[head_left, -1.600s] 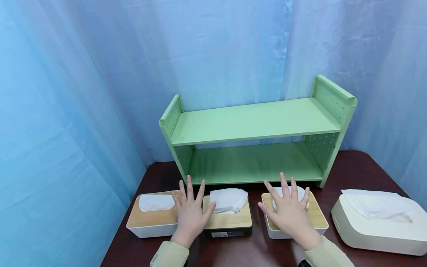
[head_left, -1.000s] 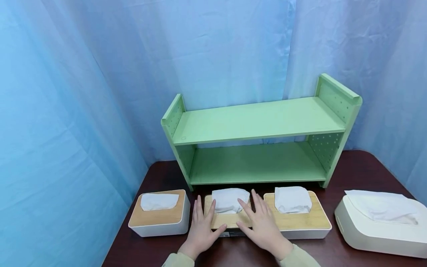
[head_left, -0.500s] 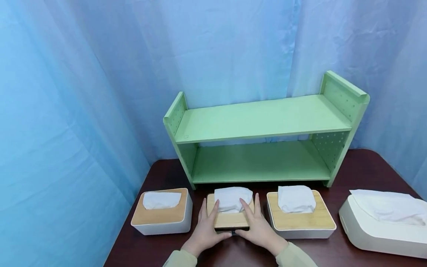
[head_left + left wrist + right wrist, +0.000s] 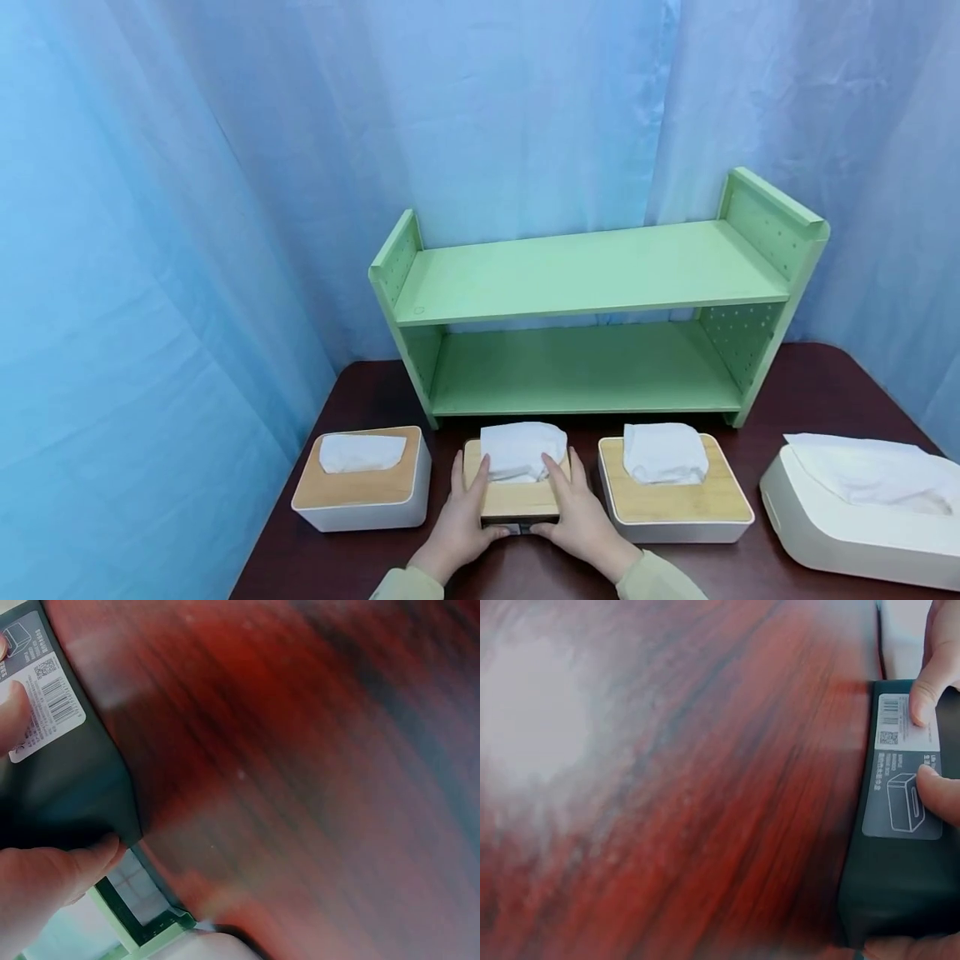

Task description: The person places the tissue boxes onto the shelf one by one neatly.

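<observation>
A tissue box (image 4: pixel 519 502) with a pale wooden lid and dark body stands on the table, a white tissue (image 4: pixel 517 450) poking out of its top. My left hand (image 4: pixel 459 523) grips its left side and my right hand (image 4: pixel 587 527) its right side. Both thumbs press on the front wall, where the right wrist view shows a grey-and-white label (image 4: pixel 904 796). In the left wrist view, fingers (image 4: pixel 52 874) wrap the box's side near a bottom corner, and the barcode sticker (image 4: pixel 56 705) is partly covered by a thumb.
A white tissue box with wooden lid stands on each side, one left (image 4: pixel 360 492) and one right (image 4: pixel 678 504). An all-white tissue box (image 4: pixel 855 525) is at far right. Behind them stands a green two-tier shelf (image 4: pixel 592 271) on the dark red table (image 4: pixel 810 392), before blue curtains (image 4: pixel 525 108).
My spread hands came together from over the boxes to the dark-bodied one in the middle. Their fingers settled along its sides and the thumbs onto its front.
</observation>
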{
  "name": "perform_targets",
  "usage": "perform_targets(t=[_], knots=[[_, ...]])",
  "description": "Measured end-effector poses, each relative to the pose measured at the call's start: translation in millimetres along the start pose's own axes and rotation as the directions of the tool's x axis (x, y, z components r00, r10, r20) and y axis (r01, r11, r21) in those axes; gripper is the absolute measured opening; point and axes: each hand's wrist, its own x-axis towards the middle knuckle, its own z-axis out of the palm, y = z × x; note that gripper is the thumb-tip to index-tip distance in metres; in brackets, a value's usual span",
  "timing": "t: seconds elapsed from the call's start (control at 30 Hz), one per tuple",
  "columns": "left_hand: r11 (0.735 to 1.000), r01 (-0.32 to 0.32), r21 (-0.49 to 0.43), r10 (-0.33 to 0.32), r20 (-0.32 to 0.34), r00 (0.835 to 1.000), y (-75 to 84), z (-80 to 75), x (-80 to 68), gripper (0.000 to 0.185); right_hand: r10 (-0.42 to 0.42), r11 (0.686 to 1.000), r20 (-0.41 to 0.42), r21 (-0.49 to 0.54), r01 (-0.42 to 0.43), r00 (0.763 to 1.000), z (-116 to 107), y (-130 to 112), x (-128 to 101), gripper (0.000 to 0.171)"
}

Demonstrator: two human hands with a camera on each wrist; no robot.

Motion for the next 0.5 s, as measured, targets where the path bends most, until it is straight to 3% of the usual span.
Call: perform_targets(t=[0.2, 0.5], knots=[[1.000, -0.028, 0.010, 0.028, -0.013, 1.000, -1.5, 1.9, -0.2, 0.101, 0.016, 1.000, -0.007, 0.006, -0.016, 1.000, 0.3, 0.5, -1.1, 0.099], [0.997, 0.013, -0.077, -0.016, -0.031, 0.999, 0.0, -0.2, -2.3, 0.099, 0.048, 0.998, -0.007, 0.029, -0.048, 0.999, -0.7, -4.4, 1.2, 0.098]])
